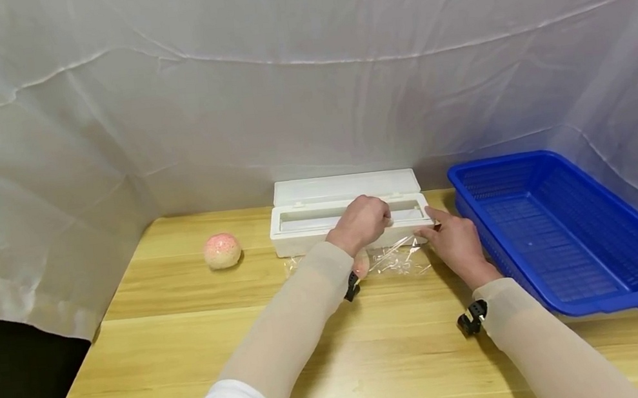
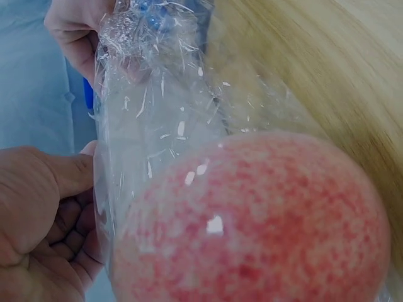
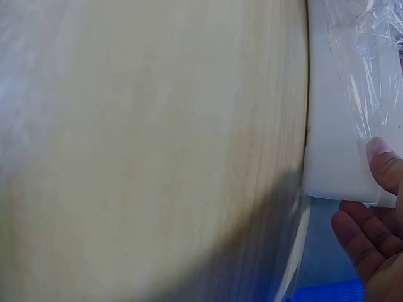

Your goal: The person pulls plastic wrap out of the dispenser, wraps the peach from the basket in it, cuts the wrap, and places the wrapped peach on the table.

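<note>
A white cling film box point(image 1: 300, 245) stands at the back with its lid point(image 1: 347, 187) raised. My left hand point(image 1: 362, 220) reaches across the box, its curled fingers and thumb pinching a small white piece point(image 1: 389, 222) at the front edge. My right hand point(image 1: 456, 241) grips the box's right end, thumb point(image 3: 381, 157) on the front wall over the film. Clear cling film point(image 2: 160, 107) hangs creased down the front. Beneath the film sits a pink-speckled peach point(image 2: 264, 220), mostly hidden by my left forearm in the head view.
Another peach point(image 1: 222, 250) rests on the wooden table point(image 1: 194, 342), left of the box. A blue plastic basket point(image 1: 496, 251) stands close to my right hand and forearm. Grey cloth point(image 1: 309, 109) hangs behind the table and along its sides.
</note>
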Demonstrator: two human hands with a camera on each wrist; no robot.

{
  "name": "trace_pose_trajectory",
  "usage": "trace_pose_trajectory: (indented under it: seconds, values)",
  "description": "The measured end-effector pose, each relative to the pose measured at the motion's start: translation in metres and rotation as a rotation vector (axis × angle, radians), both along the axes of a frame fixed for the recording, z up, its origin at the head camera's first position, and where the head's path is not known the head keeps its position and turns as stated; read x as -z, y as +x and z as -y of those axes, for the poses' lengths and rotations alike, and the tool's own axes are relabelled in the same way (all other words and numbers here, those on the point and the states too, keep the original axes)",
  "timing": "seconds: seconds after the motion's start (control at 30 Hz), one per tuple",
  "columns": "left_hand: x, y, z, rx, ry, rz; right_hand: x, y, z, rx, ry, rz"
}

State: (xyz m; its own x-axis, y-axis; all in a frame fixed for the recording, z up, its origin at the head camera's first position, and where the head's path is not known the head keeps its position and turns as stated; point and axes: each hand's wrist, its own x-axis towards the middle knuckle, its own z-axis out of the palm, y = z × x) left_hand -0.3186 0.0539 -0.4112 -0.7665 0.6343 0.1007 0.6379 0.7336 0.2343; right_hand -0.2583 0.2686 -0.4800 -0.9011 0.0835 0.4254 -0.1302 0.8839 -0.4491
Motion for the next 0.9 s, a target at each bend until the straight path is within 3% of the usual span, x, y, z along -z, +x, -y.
trace_pose_trajectory:
  seconds: [0.6,0.9]
  values:
    - [-0.001,0.000,0.008,0.035,-0.071,-0.071,0.000,0.002,-0.002,0.013,0.000,0.019]
    - [0.002,0.001,0.020,0.009,-0.034,-0.012,0.000,0.002,-0.003,0.012,-0.012,0.040]
